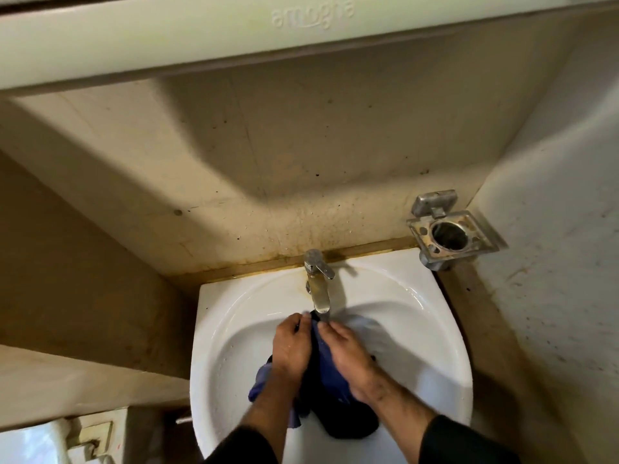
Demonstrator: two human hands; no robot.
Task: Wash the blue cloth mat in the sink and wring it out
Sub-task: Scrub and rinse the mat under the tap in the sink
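We see the left hand and right hand pinching the limp, wet blue cloth mat (apparently bunched) under the steel tap in the glossy white sink.

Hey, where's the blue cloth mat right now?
In the head view, the blue cloth mat hangs in the white sink, just below the tap, held between the left hand and right hand.
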